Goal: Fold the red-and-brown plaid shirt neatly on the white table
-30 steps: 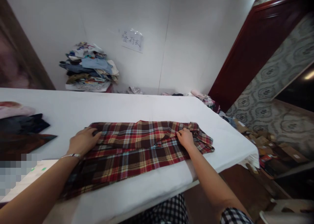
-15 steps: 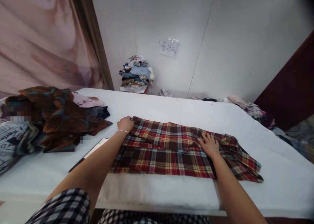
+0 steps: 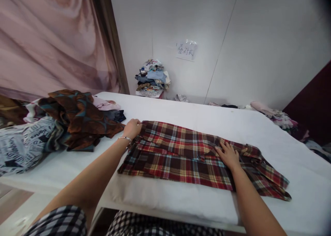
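Though the view has swung left, the plaid shirt [image 3: 181,167] remains steadied on the white table [image 3: 193,115], left hand [image 3: 132,129] seemingly pinching its far-left corner, right hand [image 3: 229,156] spread across its right half.

I count one plaid shirt [image 3: 178,165] on one white surface [image 3: 196,115], and on the shirt one left hand [image 3: 132,128] plus one right hand [image 3: 229,155], two in all. One bracelet [image 3: 126,138] circles the left wrist. Toward ten o'clock lies one heap of clothes [image 3: 82,117], too tangled to number; around twelve, one clothes stack [image 3: 153,79] and one wall sheet [image 3: 186,50] bearing three characters.
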### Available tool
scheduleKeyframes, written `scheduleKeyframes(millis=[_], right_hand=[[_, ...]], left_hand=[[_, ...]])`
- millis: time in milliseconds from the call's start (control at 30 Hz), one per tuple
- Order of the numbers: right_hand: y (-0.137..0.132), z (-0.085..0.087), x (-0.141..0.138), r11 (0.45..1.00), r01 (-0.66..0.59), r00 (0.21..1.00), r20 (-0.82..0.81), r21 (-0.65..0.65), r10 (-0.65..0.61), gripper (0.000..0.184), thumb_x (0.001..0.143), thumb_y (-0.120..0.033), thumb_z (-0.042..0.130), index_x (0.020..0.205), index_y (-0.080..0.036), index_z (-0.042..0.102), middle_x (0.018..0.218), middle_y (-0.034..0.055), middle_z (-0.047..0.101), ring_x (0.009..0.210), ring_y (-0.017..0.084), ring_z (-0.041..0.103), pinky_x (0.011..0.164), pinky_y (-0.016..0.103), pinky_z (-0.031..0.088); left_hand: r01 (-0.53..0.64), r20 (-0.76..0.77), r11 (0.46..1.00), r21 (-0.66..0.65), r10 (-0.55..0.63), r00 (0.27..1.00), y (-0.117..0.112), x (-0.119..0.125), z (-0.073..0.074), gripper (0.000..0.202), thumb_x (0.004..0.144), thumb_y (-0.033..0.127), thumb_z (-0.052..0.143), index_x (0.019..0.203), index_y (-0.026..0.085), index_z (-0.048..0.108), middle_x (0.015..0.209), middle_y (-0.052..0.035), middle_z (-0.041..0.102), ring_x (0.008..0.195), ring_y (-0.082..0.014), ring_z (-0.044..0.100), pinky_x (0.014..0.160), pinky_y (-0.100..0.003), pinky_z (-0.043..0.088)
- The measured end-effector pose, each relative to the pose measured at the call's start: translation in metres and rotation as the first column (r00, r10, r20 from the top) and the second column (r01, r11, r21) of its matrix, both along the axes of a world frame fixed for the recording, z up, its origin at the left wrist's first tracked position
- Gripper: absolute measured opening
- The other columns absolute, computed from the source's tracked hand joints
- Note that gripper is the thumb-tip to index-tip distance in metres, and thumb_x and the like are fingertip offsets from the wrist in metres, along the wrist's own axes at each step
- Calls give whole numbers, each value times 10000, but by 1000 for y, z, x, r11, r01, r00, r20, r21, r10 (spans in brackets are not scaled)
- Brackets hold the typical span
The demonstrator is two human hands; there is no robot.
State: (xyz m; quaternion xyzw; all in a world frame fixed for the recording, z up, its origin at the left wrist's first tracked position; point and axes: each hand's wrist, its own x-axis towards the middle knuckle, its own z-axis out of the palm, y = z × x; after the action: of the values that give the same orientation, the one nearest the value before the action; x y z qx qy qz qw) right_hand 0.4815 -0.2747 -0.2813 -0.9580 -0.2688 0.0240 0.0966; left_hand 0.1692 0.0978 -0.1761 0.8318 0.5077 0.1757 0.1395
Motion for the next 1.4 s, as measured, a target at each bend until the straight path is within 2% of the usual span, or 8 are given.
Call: scheduleKeyframes(millis=[133, 400, 600, 700, 900, 1067, 1267, 1400], right_hand=[[-1, -2, 0, 1000, 0, 1000, 22, 17, 0, 626, 920, -573, 301, 1438, -246, 433, 1553, 90, 325, 1443, 286, 251, 1134, 531, 216], [-2, -2, 1, 1000, -7, 1000, 14, 3, 7, 619, 909, -556, 334, 1421, -232, 457, 1551, 96, 330, 1443, 277, 254, 1133, 530, 219], [-2, -1, 0, 999, -4, 1000, 13, 37, 3, 610, 913, -558, 332, 1416, -240, 465, 1539, 84, 354, 1431, 282, 273, 1134, 526, 218], [-3, -3, 1, 996, -19, 999, 46, 89, 15, 595, 913, -552, 333, 1392, -237, 493, 1517, 92, 388, 1414, 285, 304, 1120, 534, 242], [-3, 3, -4, 946, -198, 949, 291, 257, 120, 523, 932, -458, 346, 1332, -190, 551, 1505, 92, 413, 1436, 250, 270, 1142, 465, 236], [1, 10, -12, 964, -235, 971, 81, 123, 226, 492, 949, -454, 378, 1342, -214, 549, 1490, 95, 436, 1404, 244, 343, 1129, 489, 251], [1, 13, -13, 972, -192, 979, 87, 134, 182, 493, 956, -451, 411, 1382, -226, 514, 1545, 92, 348, 1445, 251, 265, 1138, 477, 236], [2, 15, -13, 976, -197, 980, 6, 93, 197, 475, 958, -460, 417, 1360, -238, 538, 1533, 98, 369, 1434, 267, 292, 1138, 517, 211]], left_hand=[[-25, 112, 997, -77, 34, 993, 4, 15, 0, 287, 871, 279, 385, 1019, 170, 605, 925, -87, 709, 844, -221, 655, 719, -313, 498], [6, 187, 999, -46, 2, 982, 10, 8, 48, 394, 934, 372, 320, 1185, 164, 541, 978, -83, 708, 821, -205, 664, 711, -312, 505], [-50, -82, 993, -105, 42, 996, -4, -14, -6, 276, 830, 314, 494, 922, 111, 656, 937, -211, 720, 897, -313, 684, 759, -376, 489], [-70, -120, 993, -99, 58, 991, -11, -20, -26, 375, 871, 404, 430, 1015, 129, 641, 1042, -211, 708, 976, -334, 670, 773, -397, 490], [13, -146, 999, -34, -18, 989, -16, -12, -28, 610, 856, 567, 397, 1248, 123, 541, 1289, -208, 599, 1157, -345, 582, 880, -408, 471], [85, -276, 996, -38, -92, 957, -18, 3, -27, 422, 819, 436, 478, 1097, 155, 626, 1152, -174, 674, 1058, -326, 629, 807, -374, 491], [15, -126, 995, 103, -2, 992, 2, 11, -17, 441, 895, 441, 309, 1080, 192, 622, 1143, -162, 674, 1036, -335, 630, 787, -409, 491], [38, -250, 999, -28, -44, 967, 17, 12, -30, 399, 851, 402, 401, 1068, 163, 635, 1140, -197, 668, 1040, -356, 626, 806, -425, 499]])
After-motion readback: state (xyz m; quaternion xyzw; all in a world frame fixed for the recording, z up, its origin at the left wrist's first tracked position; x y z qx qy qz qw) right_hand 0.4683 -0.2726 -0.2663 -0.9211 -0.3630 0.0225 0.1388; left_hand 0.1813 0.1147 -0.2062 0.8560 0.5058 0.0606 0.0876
